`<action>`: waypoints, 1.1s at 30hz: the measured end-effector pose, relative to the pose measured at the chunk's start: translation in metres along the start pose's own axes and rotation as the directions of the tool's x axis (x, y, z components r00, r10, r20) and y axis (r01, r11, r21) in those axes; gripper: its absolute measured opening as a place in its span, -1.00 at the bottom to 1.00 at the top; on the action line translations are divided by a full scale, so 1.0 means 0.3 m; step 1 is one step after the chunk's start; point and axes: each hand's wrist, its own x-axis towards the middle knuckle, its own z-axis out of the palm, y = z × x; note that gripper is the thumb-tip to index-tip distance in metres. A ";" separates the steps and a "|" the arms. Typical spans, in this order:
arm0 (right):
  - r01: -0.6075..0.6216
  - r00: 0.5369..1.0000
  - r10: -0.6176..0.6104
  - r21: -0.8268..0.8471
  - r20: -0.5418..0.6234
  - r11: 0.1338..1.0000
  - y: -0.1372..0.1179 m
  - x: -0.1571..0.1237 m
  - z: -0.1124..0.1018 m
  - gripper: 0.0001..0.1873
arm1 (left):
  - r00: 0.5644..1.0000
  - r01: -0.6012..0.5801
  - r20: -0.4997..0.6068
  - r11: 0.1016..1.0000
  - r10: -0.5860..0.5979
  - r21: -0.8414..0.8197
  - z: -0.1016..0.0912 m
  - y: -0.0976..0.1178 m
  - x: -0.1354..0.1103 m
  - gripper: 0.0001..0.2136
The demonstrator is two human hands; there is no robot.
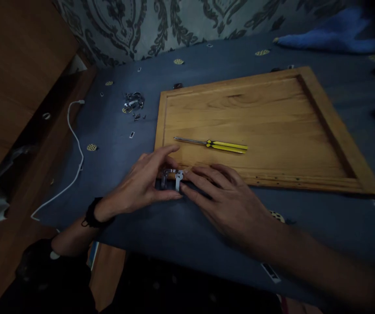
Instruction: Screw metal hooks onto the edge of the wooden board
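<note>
Metal hinge (173, 179) sits at door panel (255, 126) near edge, pinched between left hand (141, 185) and right hand (229, 200) fingertips; equally near both.

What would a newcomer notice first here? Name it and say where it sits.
The big wooden panel lying flat on the blue cloth, with a yellow-handled screwdriver resting on it. At its near edge, the left hand and right hand meet around a small metal hinge.

One wooden panel (265, 126); one screwdriver (211, 144); one hinge (171, 179).
</note>
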 end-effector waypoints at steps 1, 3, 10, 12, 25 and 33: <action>-0.001 1.000 0.001 0.001 0.002 1.000 0.000 -0.001 0.000 -0.72 | 1.000 -0.002 -0.012 1.000 0.001 -0.018 0.006 -0.004 -0.001 -0.16; -0.001 1.000 0.001 0.012 0.001 1.000 0.000 -0.003 -0.002 -0.71 | 1.000 0.007 -0.018 0.999 -0.008 -0.054 0.013 -0.009 -0.002 -0.16; -0.005 0.999 0.003 0.037 0.036 0.999 0.001 -0.009 -0.011 -0.69 | 0.996 0.080 -0.011 0.986 -0.083 -0.145 0.015 -0.006 0.002 -0.15; -0.006 0.999 0.004 0.033 0.043 0.999 -0.003 -0.009 -0.010 -0.69 | 0.996 0.079 -0.019 0.987 -0.082 -0.142 0.013 -0.003 0.007 -0.15; -0.280 0.957 0.285 -0.094 0.051 0.956 0.227 0.002 -0.047 -0.55 | 0.995 0.096 0.018 0.989 -0.095 -0.117 0.007 -0.009 0.022 -0.16; -0.350 0.936 0.345 0.094 0.066 0.932 0.299 0.000 -0.061 -0.76 | 0.997 0.078 0.016 0.988 -0.077 -0.133 0.010 -0.015 0.023 -0.18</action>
